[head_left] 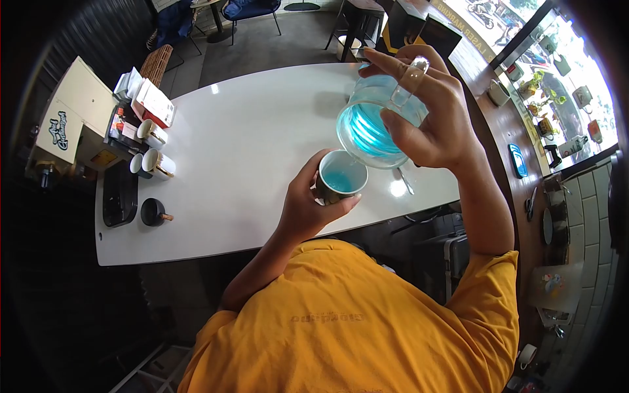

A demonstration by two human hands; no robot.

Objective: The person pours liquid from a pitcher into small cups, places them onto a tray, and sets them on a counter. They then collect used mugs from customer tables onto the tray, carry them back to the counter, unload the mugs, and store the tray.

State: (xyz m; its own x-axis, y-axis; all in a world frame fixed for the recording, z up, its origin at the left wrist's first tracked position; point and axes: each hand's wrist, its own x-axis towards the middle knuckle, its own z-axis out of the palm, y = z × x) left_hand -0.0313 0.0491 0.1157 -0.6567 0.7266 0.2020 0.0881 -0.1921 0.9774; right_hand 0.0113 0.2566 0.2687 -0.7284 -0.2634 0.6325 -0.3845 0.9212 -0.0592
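Observation:
My right hand [429, 98] grips the clear handle of a glass pitcher [377, 128], which is tilted toward me and to the left with bright blue liquid inside. Its rim is just above and beside a paper cup [343, 175]. My left hand [306, 200] is wrapped round this cup, which is roughly upright and has some blue liquid in it. A small spoon [407, 181] lies on the white table [249, 131] to the right of the cup, partly below the pitcher.
At the table's left stand white mugs [159, 164], a small dark pot [153, 212], a black tray [120, 196] and a cream-coloured machine [72, 118]. A wooden counter [501, 131] runs along the right. Chairs [252, 8] are beyond the table.

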